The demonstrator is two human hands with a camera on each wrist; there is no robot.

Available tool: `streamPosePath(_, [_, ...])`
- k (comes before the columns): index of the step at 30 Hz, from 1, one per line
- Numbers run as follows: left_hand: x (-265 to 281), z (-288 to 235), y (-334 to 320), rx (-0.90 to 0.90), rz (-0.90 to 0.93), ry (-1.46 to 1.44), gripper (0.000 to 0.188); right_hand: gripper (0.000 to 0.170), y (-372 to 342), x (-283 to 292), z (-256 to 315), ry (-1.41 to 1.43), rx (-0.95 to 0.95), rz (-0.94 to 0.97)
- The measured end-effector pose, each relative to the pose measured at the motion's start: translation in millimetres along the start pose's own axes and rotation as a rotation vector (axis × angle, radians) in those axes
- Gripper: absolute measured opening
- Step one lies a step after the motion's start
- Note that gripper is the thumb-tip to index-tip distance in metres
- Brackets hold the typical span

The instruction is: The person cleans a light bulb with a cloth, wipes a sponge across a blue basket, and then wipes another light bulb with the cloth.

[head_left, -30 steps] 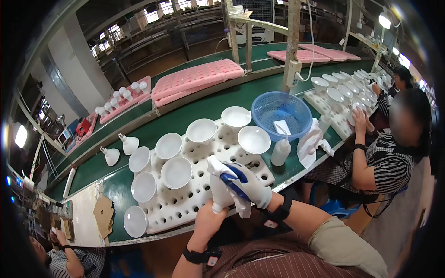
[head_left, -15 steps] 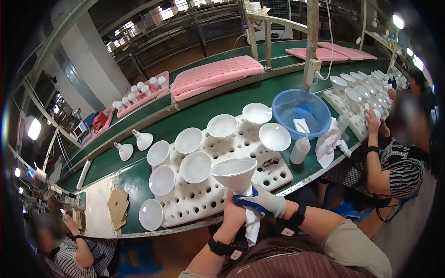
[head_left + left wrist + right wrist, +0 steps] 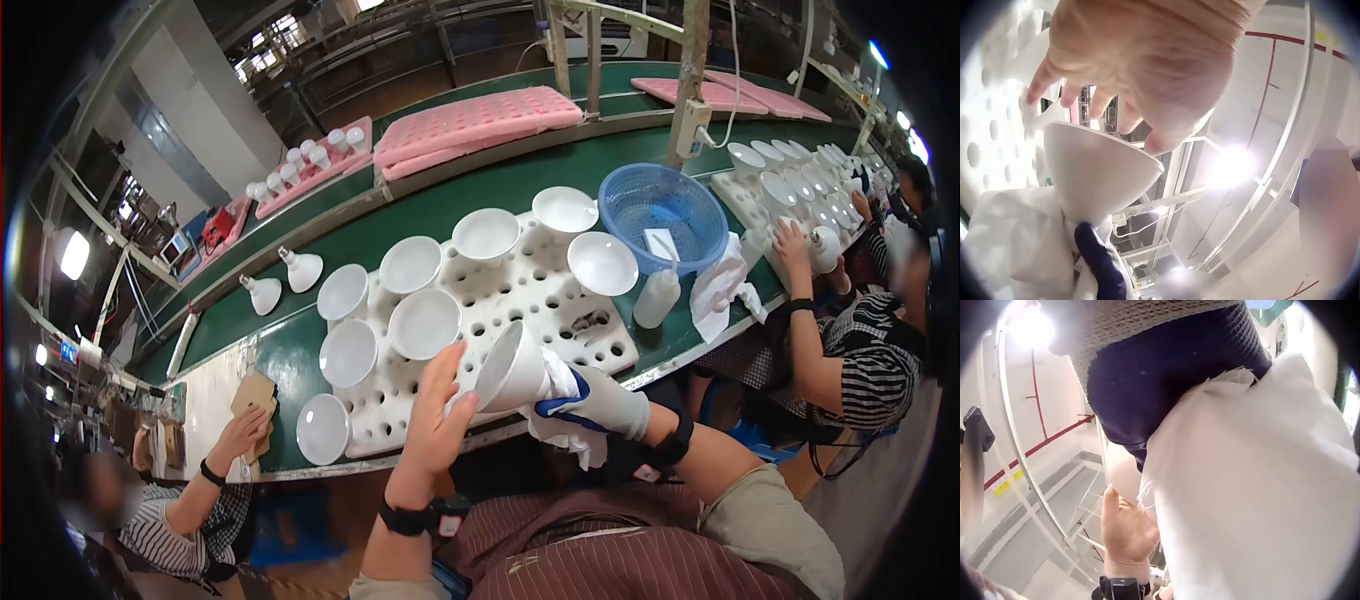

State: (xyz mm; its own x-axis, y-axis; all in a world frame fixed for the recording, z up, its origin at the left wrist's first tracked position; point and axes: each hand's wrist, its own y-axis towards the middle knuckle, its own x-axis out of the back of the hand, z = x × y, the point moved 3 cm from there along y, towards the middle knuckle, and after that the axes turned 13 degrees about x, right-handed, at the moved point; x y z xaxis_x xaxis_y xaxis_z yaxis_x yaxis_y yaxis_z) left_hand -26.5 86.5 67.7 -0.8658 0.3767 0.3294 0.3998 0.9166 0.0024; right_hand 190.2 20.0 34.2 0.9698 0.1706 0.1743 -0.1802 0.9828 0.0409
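Note:
A white reflector lamp bulb is tilted over the front of the holed foam tray, its wide face turned left. My gloved right hand grips its narrow end through a white cloth, which hangs below. In the left wrist view, blue glove fingers curl at the bulb's neck. My bare left hand is beside the bulb's wide rim with fingers extended and nothing in its grasp. The right wrist view shows the cloth covering much of the bulb.
Several similar bulbs stand face up in the tray. Two more bulbs lie at the left. A blue basket, a squeeze bottle and a crumpled cloth sit right. People work on both sides.
The bulb has turned from face up to tilted left. My left hand has left its neck and opened beside the rim. At the left, another person's hand has reached onto the brown cardboard.

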Motion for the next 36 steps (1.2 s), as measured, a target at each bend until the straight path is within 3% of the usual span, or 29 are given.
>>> streamPosePath(1, [5,3,5,0.01,-0.01,0.001,0.049,0.053,-1,-3,-3,0.005,-0.002,0.013])
streamPosePath(3, [2,7,9,-0.052,0.354,0.144,0.052,0.055,-4,-6,-11,-0.024,0.031,0.046])
streamPosePath(6, [3,-6,2,0.05,0.446,-0.005,0.051,0.055,-5,-4,-13,-0.061,0.023,0.133])
streamPosePath(13, [5,-9,-3,0.101,0.474,-0.016,0.055,0.053,-9,-1,10,-0.097,0.02,0.164])
streamPosePath(15, [1,-9,-5,0.206,0.464,-0.167,0.059,0.053,-11,-1,12,-0.113,0.028,0.168])
streamPosePath(19, [-2,-8,-4,0.255,0.422,-0.179,0.059,0.052,-12,-3,20,-0.254,0.069,0.184])
streamPosePath(21, [-6,-3,-4,0.51,0.418,-0.348,0.059,0.051,-14,-6,16,-0.318,0.065,0.201])
streamPosePath(24, [-10,-5,-8,0.605,0.427,-0.486,0.059,0.051,-20,-10,2,-0.314,0.017,0.213])
streamPosePath(28, [-14,19,-10,0.492,0.472,-0.514,0.062,0.053,-19,-7,-1,-0.163,-0.07,0.129])
streamPosePath(30, [-17,16,-13,0.305,0.484,-0.42,0.064,0.054,-17,-1,-5,-0.028,0.031,0.043])
streamPosePath(32, [-17,21,-12,0.283,0.502,-0.403,0.067,0.053,-18,0,1,-0.114,0.063,0.031])
streamPosePath(34, [-19,20,-9,0.258,0.518,-0.386,0.069,0.054,-19,-3,14,-0.569,0.099,0.065])
streamPosePath(35, [-22,20,-6,0.343,0.471,-0.459,0.071,0.06,-15,-5,47,-0.445,-0.286,0.289])
streamPosePath(36, [-24,20,-5,0.429,0.422,-0.534,0.073,0.06,-15,-10,48,-0.446,-0.286,0.29])
